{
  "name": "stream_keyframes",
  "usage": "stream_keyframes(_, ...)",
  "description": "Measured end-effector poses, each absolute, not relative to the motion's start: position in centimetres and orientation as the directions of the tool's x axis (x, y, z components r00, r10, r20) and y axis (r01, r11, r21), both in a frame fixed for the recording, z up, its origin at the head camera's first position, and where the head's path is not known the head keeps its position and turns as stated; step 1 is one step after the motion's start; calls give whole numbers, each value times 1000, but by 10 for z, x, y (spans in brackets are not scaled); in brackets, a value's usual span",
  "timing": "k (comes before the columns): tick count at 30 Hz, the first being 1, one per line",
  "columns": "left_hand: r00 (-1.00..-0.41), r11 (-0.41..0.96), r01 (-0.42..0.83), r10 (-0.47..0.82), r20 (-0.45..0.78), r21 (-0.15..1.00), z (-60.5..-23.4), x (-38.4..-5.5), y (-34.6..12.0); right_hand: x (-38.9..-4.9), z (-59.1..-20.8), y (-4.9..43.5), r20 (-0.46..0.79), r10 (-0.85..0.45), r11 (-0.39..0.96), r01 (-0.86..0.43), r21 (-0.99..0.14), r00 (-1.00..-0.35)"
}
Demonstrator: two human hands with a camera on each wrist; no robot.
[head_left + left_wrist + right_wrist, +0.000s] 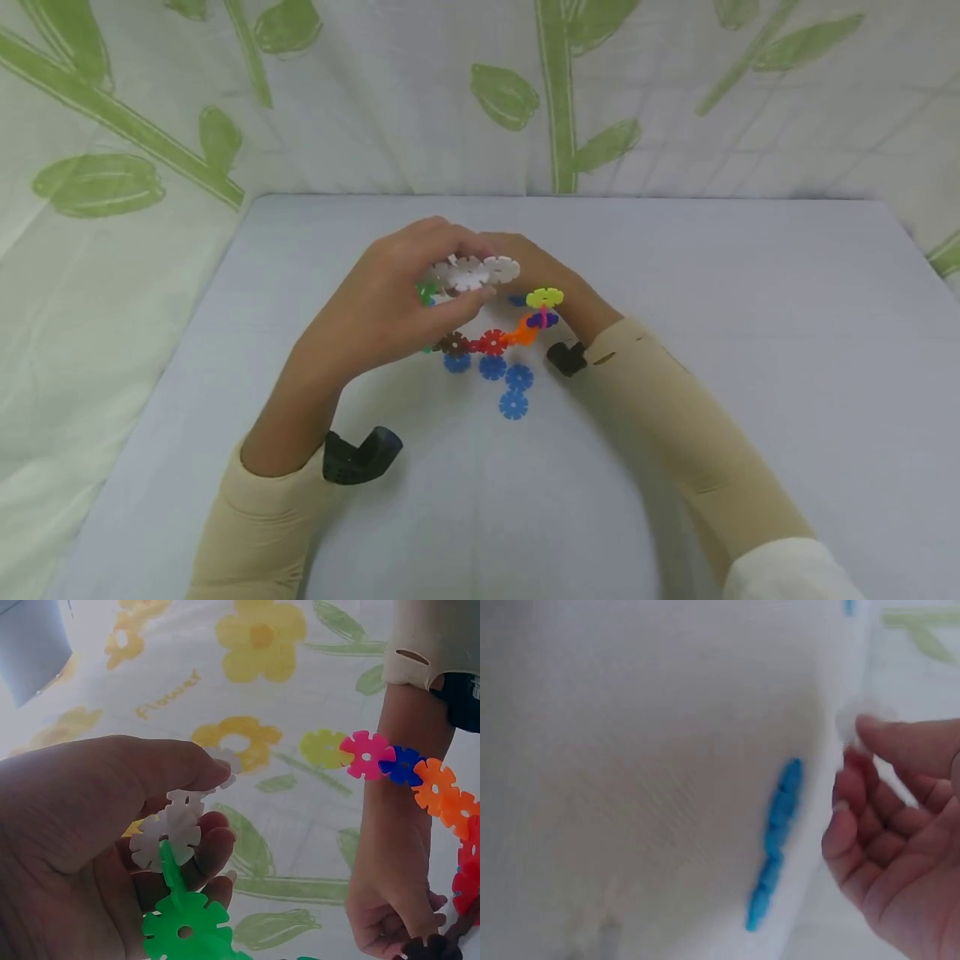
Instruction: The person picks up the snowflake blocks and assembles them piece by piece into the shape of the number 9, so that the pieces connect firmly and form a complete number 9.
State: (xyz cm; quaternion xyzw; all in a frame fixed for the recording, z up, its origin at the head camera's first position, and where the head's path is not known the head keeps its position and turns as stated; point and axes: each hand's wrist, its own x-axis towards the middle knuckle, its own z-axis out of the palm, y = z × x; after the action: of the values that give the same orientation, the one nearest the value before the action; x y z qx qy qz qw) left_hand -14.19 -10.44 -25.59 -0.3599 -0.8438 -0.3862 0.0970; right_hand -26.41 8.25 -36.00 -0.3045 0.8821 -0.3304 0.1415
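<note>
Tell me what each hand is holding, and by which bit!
The left hand pinches a colourful chain by its white discs. The right hand pinches a pale piece; it's too blurred to tell which part.

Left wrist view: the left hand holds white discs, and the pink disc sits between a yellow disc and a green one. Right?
Not quite: the left hand holds white discs, but the left wrist view shows the pink disc between the yellow disc and a dark blue disc.

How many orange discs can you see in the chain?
2: one orange disc overlaps the dark blue disc; the other orange disc sits beside a red disc. More could be hidden.
</note>
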Motion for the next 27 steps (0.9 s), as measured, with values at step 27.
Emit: stream_keyframes(27,-716,428,693,499,488,580,-263,-144,-100,-177,-288,151,207,-564,-62,-209,-976,-799)
